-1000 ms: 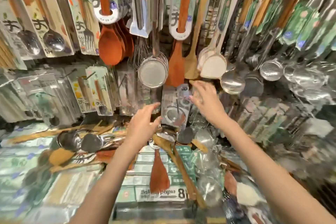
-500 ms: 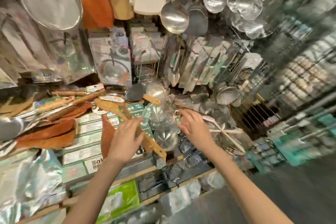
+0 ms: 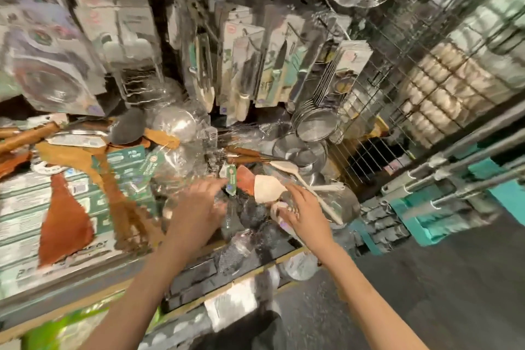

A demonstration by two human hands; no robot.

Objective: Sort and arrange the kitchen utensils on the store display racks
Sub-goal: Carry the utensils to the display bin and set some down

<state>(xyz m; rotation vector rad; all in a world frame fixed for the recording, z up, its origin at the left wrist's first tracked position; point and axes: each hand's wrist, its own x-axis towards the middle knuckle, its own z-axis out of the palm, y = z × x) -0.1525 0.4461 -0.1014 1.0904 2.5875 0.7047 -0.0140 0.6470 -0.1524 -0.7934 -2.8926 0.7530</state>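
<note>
We reach both hands, fingers spread and gripping nothing, into jumbled utensils on the shelf, our left hand (image 3: 199, 204) over clear-wrapped ladles (image 3: 176, 162), our right hand (image 3: 301, 210) touching a pale wooden spatula (image 3: 268, 189), apparently to sort them.

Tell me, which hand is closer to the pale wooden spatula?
Right. The right hand is beside the pale wooden spatula, its fingers at the blade's edge. The left hand is farther off, on the other side, over clear-wrapped items.
</note>
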